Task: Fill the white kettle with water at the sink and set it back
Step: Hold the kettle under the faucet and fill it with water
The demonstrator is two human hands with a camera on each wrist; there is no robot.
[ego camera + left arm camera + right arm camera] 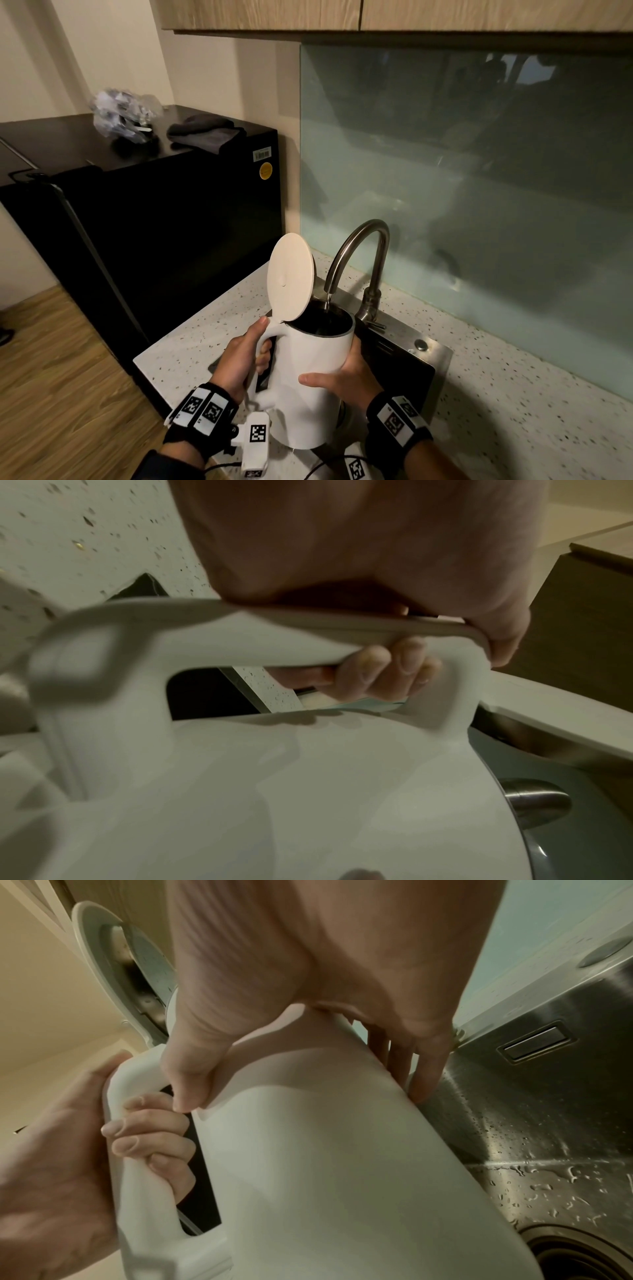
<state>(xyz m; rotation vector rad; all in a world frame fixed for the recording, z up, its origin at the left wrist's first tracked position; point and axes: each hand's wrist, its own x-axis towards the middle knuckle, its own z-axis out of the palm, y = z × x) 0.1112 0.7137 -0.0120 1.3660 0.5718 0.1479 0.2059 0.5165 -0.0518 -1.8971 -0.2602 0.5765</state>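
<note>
The white kettle (308,373) (308,791) (325,1164) hangs over the steel sink (404,356) (548,1123) with its round lid (291,277) flipped up. A thin stream of water falls from the curved steel faucet (359,253) into its mouth. My left hand (239,359) (377,669) grips the handle, fingers curled round it and thumb on top. My right hand (346,377) (308,1010) wraps the kettle's body, thumb across the near side and fingers round the far side.
A black fridge (154,222) stands left of the speckled countertop (531,394), with a plastic bag (123,113) and a dark cloth (205,132) on top. A green glass backsplash (479,188) runs behind the sink. Wooden cabinets (376,15) hang overhead. The sink drain (582,1253) lies below.
</note>
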